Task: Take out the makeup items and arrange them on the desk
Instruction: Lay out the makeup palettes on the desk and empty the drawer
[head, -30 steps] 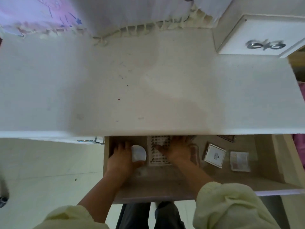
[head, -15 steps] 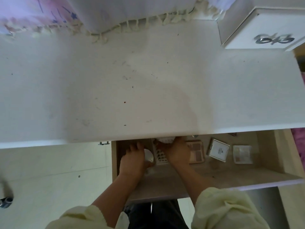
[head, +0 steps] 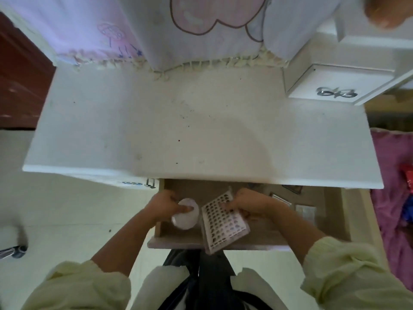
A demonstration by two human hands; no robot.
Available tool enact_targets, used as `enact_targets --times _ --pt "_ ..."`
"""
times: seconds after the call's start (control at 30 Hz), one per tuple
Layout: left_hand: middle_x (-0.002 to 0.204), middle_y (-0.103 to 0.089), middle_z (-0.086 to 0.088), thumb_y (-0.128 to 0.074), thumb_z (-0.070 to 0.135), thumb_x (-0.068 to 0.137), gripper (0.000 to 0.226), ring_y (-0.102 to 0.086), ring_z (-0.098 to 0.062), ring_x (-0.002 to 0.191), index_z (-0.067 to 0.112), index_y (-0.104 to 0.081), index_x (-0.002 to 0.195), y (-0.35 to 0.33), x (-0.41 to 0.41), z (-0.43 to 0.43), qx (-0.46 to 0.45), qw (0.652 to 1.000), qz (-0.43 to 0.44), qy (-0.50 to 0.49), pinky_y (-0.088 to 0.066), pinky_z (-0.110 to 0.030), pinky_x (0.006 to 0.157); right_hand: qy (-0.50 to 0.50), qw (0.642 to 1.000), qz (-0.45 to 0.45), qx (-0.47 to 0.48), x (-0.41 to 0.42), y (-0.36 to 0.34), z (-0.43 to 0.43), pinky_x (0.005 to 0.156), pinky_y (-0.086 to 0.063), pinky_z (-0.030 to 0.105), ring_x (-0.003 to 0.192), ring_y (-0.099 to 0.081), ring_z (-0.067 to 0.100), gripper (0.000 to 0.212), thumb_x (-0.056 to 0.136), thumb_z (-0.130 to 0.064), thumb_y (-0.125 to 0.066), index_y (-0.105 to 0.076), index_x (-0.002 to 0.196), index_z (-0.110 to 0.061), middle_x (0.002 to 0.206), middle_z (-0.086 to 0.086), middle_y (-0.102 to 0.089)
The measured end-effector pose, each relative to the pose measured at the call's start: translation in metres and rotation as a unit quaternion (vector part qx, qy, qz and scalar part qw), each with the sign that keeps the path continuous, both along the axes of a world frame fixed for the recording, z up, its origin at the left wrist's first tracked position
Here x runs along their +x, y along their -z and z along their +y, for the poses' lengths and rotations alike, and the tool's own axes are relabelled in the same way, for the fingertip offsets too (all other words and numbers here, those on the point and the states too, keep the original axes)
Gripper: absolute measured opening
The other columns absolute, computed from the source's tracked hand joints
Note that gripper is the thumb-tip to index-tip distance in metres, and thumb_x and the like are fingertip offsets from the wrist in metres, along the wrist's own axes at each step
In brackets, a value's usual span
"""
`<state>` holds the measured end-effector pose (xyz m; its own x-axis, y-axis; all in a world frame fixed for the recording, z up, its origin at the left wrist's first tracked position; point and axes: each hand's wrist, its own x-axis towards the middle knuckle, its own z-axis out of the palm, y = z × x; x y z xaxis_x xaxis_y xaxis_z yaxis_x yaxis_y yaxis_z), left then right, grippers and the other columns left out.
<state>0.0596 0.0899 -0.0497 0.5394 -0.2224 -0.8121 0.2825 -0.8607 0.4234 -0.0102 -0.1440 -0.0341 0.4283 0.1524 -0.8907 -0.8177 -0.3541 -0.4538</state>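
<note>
- Two makeup items are in the person's hands and none shows on the desk (head: 178, 130), so the task looks to be near its start.
- The left hand (head: 166, 208) curls round a round white case (head: 187, 218), thumb across its lid, over the left part of the open drawer (head: 178, 243).
- The right hand (head: 250, 204) pinches a flat card (head: 223, 224) covered in rows of small dark and pale dots (perhaps press-on nails; too blurred to be sure).
- The card is tilted, and its near corner juts out past the drawer's front edge, so it seems lifted off the drawer floor. Whether the case is lifted cannot be told.
- Left in the drawer, to the right of the right hand: a square compact (head: 282, 199) partly hidden by the wrist, a clear palette (head: 305, 212) beside it, and a dark item (head: 292, 189) at the back, half under the desk edge.
- On the desk's far right corner stands a small white box (head: 335, 86) with a bow-shaped handle. A fringed cloth (head: 201, 30) hangs along the back.
- Left to do, by this view: bring the case and card up onto the desk, fetch at least three more items, then arrange them all.
</note>
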Motion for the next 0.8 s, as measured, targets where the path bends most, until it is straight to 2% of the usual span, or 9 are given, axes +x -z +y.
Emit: enact_targets --times 0.1,0.2,0.27,0.33,0.4,0.47,0.57,0.7,0.8 --pt "0.099 -0.065 -0.005 -0.082 0.032 0.072 0.043 -0.063 -0.022 0.092 0.009 -0.067 0.105 -0.040 0.020 0.009 -0.056 0.998 0.004 -0.026 -0.057 -0.026 0.064 -0.084 0.996 -0.006 0.014 0.020 -0.041 -0.012 0.060 -0.054 0.022 0.066 -0.070 0.013 0.023 0.091 -0.027 -0.064 -0.069 0.096 -0.005 0.076 0.002 -0.073" --pt "0.100 -0.065 -0.002 -0.082 0.032 0.072 0.044 -0.064 -0.020 0.089 0.015 -0.065 0.108 -0.063 0.035 0.021 -0.117 0.979 -0.089 -0.139 -0.058 -0.030 0.065 -0.091 0.994 -0.057 0.025 0.049 -0.066 -0.012 0.070 -0.058 0.027 0.075 -0.072 0.019 0.030 0.091 -0.029 -0.065 -0.070 0.101 -0.001 0.087 0.008 -0.075" --pt "0.105 -0.066 -0.004 -0.081 0.031 0.074 0.045 -0.065 -0.021 0.092 0.015 -0.064 0.112 -0.067 0.047 0.028 -0.160 0.939 -0.131 -0.274 -0.059 -0.036 0.075 -0.067 0.992 -0.105 0.022 0.073 -0.074 -0.007 0.081 -0.058 0.034 0.086 -0.072 0.022 0.032 0.090 -0.031 -0.065 -0.069 0.105 -0.003 0.096 0.008 -0.075" --pt "0.112 -0.064 -0.009 -0.081 0.026 0.075 0.051 -0.063 -0.026 0.099 0.008 -0.061 0.119 -0.067 0.067 0.037 -0.191 0.879 -0.115 -0.422 -0.057 -0.036 0.079 -0.017 0.990 -0.135 0.041 0.098 -0.077 0.005 0.082 -0.058 0.034 0.092 -0.072 0.022 0.026 0.092 -0.023 -0.064 -0.066 0.109 -0.005 0.101 0.007 -0.074" --pt "0.108 -0.063 -0.013 -0.081 0.022 0.076 0.054 -0.063 -0.028 0.099 0.003 -0.060 0.122 -0.066 0.094 0.051 -0.219 0.823 -0.081 -0.518 -0.057 -0.033 0.074 0.030 0.986 -0.157 0.049 0.129 -0.078 0.023 0.079 -0.058 0.033 0.092 -0.072 0.023 0.022 0.092 -0.015 -0.063 -0.064 0.111 -0.004 0.101 0.008 -0.074" --pt "0.095 -0.062 -0.012 -0.080 0.019 0.077 0.051 -0.062 -0.025 0.090 0.000 -0.060 0.120 -0.067 0.121 0.062 -0.249 0.803 -0.057 -0.539 -0.056 -0.029 0.067 0.073 0.981 -0.171 0.053 0.158 -0.075 0.041 0.076 -0.059 0.033 0.090 -0.072 0.024 0.021 0.091 -0.010 -0.063 -0.064 0.111 -0.004 0.099 0.009 -0.075" --pt "0.089 -0.061 -0.008 -0.079 0.015 0.077 0.048 -0.062 -0.023 0.085 0.001 -0.061 0.119 -0.064 0.164 0.082 -0.254 0.811 -0.064 -0.523 -0.055 -0.028 0.067 0.141 0.973 -0.175 0.060 0.201 -0.064 0.069 0.078 -0.059 0.037 0.089 -0.072 0.027 0.023 0.090 -0.008 -0.064 -0.063 0.113 -0.005 0.099 0.011 -0.074" --pt "0.111 -0.064 -0.014 -0.078 0.020 0.079 0.046 -0.064 -0.028 0.099 0.003 -0.061 0.118 -0.055 0.223 0.113 -0.261 0.804 -0.090 -0.526 -0.055 -0.029 0.070 0.197 0.962 -0.174 0.072 0.252 -0.050 0.108 0.073 -0.059 0.034 0.090 -0.072 0.026 0.024 0.090 -0.008 -0.066 -0.062 0.113 -0.005 0.103 0.012 -0.073" --pt "0.116 -0.063 -0.015 -0.077 0.025 0.080 0.045 -0.064 -0.030 0.105 0.007 -0.062 0.118 -0.048 0.263 0.130 -0.259 0.808 -0.108 -0.518 -0.055 -0.030 0.072 0.218 0.956 -0.181 0.077 0.287 -0.042 0.134 0.068 -0.059 0.030 0.088 -0.072 0.024 0.018 0.089 -0.007 -0.066 -0.065 0.107 -0.008 0.102 0.010 -0.073"
